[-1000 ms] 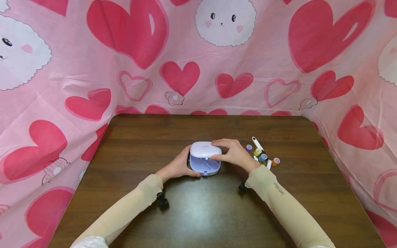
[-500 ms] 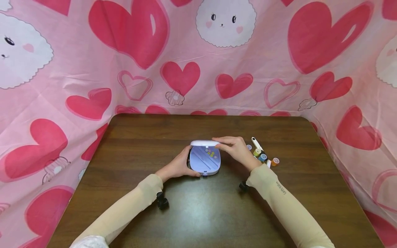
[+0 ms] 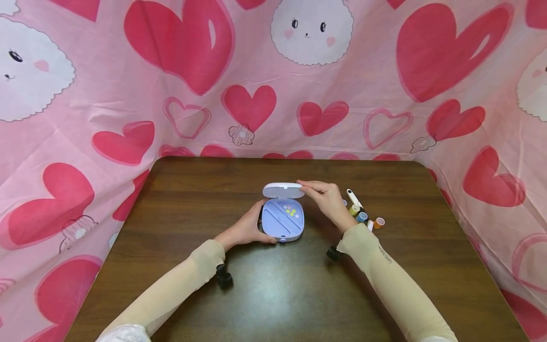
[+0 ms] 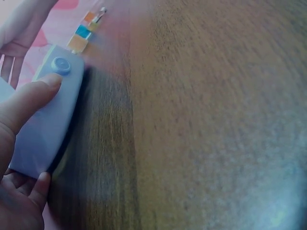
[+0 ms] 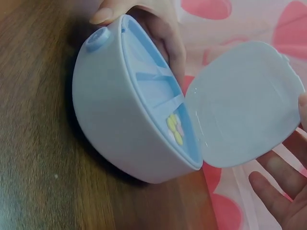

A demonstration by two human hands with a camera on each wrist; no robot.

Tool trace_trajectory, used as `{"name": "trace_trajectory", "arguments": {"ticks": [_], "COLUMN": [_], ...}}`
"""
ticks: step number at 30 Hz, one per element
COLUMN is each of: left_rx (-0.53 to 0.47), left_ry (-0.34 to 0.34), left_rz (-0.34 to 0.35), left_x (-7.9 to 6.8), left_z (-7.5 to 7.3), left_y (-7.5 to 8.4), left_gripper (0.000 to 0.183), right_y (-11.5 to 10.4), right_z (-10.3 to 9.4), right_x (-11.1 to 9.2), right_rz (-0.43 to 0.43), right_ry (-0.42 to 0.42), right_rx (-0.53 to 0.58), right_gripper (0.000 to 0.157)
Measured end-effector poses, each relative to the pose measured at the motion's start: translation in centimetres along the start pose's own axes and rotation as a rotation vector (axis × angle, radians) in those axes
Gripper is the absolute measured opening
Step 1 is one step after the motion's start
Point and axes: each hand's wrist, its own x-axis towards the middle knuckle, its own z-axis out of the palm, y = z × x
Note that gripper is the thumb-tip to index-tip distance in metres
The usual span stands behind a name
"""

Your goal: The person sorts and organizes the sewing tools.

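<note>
A pale periwinkle case (image 3: 278, 225), round-cornered and almost square, sits near the middle of the brown counter (image 3: 273, 285). Dividers part its tray, and small yellow and pale pieces (image 3: 292, 212) lie in the far right section. Its round button (image 3: 282, 240) faces the person; no long axis stands out, though a divider slants from far left to near right. The whitish lid (image 3: 283, 191) tilts up at the far edge. The left hand's (image 3: 244, 230) grip spreads around the case's left side, thumb on the front; the right hand's (image 3: 329, 202) narrow grip pinches the lid's right edge.
</note>
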Motion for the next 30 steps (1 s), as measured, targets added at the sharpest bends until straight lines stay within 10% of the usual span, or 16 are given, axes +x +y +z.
{"name": "trace_trajectory", "arguments": {"ticks": [11,30], "left_rx": [-0.004,-0.006], "left_ry": [-0.007,-0.004], "left_rz": [-0.023,-0.029], "left_x": [-0.1,-0.1], "left_z": [-0.1,0.0], "left_y": [0.1,0.1], "left_gripper": [0.121,0.121], "right_y": [-3.5,0.9], "right_z": [0.3,0.7], "right_x": [0.0,1.5], "right_rz": [-0.029,0.073], "right_ry": [0.108,0.188], "right_rx": [0.005,-0.008], "right_gripper": [0.022,0.022]}}
